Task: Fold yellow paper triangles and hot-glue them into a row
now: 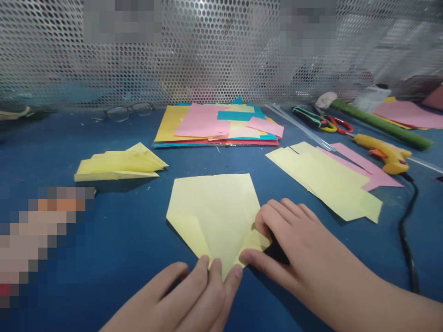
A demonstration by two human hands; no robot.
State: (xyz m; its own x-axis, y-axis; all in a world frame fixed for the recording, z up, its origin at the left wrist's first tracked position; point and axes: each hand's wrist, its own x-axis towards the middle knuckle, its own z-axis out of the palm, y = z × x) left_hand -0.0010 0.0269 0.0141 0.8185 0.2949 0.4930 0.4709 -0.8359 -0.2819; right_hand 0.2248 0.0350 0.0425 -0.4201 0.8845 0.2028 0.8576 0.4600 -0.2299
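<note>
right grip pinching folded right side of pale yellow sheet between thumb and fingers
left grip has fingertips down on near tip of same sheet, honestly can't tell if pinching or just pressing
sheet lies on blue surface, ahead of both grips
yellow cutout and glue gun ahead-right of right grip, folded yellow paper ahead-left of left grip
</note>
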